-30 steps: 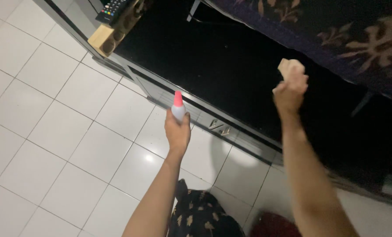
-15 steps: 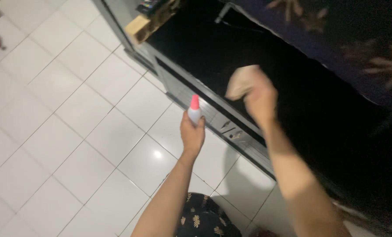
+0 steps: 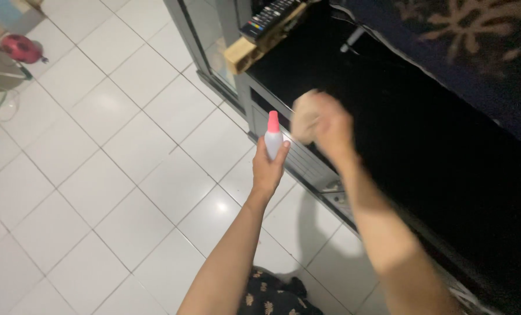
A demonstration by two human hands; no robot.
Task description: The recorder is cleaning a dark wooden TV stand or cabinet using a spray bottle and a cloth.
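A small white spray bottle [image 3: 273, 143] has a bright pink-red cap. The crumpled cloth [image 3: 304, 121] just to its right is pale beige. The wide screen [image 3: 423, 146] on the right is glossy black, and the fabric [image 3: 476, 52] at far right is dark navy with tan leaf-like motifs. The floor [image 3: 97, 175] is glossy white square tiles with thin grey grout lines. The remote control [image 3: 269, 17] at the far edge is black with coloured buttons. Near the bottom, black fabric [image 3: 272, 297] carries small tan flowers.
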